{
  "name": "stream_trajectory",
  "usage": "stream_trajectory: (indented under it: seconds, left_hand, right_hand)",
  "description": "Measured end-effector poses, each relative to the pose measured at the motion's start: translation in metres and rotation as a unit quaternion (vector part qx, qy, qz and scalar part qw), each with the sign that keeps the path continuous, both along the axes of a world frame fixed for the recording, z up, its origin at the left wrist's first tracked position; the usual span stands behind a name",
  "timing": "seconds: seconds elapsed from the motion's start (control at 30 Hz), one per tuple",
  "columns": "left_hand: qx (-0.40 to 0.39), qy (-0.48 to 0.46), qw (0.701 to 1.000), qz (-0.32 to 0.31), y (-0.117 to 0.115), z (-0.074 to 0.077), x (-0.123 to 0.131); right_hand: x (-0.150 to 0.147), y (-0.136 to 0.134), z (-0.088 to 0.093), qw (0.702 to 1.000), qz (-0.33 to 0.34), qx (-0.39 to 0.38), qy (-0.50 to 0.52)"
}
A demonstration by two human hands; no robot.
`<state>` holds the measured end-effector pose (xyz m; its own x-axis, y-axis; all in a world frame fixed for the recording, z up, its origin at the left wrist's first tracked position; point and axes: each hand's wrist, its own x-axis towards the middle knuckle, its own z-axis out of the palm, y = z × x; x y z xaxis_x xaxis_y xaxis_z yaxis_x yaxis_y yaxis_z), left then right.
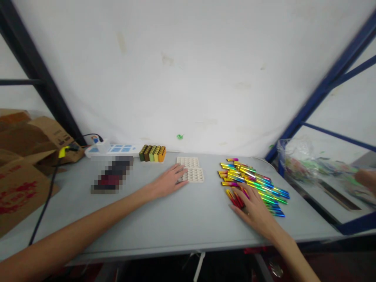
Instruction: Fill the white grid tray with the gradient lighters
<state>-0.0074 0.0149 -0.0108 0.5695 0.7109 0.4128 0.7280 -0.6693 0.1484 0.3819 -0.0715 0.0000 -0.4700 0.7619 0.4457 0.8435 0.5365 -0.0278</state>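
Observation:
My left hand [167, 183] lies flat with fingers spread, its fingertips on the left edge of a small white tray with rows of round holes [195, 175]. A second tray of the same kind [188, 161] sits just behind it. On the right, my right hand [254, 211] curves over the near edge of a pile of shiny rainbow-coloured tubes [260, 186]. Between its thumb and fingers are several red-and-yellow tubes [235, 199], gripped at the pile's near left side. The palm hides part of the pile.
A block of upright tubes with gold, green and brown sides [152, 153] stands at the back, beside a white power strip [117, 150]. A pixelated dark object [113, 174] lies on the left. Cardboard boxes [23, 188] and a black cable crowd the left end. Another person's hand [367, 180] shows far right, past a blue frame.

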Motion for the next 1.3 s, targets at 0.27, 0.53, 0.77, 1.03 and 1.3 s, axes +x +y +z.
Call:
stream_trajectory:
  seconds: [0.27,0.53,0.77,1.03,1.3]
  left_hand:
    - [-0.007,-0.050,0.998,-0.026,-0.007,-0.004,-0.010]
    - [-0.001,-0.072,0.997,-0.034,-0.016,-0.003,-0.010]
    - [-0.007,-0.078,0.996,-0.046,-0.015,0.003,-0.010]
    - [-0.013,-0.088,0.995,-0.035,-0.011,0.003,-0.012]
    - [-0.008,-0.083,0.996,-0.024,-0.007,0.001,-0.012]
  right_hand:
    - [0.026,-0.007,-0.015,0.999,-0.031,0.026,0.007]
    - [0.029,0.018,-0.013,0.999,-0.036,0.013,0.018]
    - [0.024,0.010,-0.008,0.992,-0.099,0.074,0.035]
    - [0.053,-0.001,-0.029,0.956,-0.289,0.045,0.033]
    - [0.040,0.020,-0.032,0.957,-0.284,0.003,0.052]
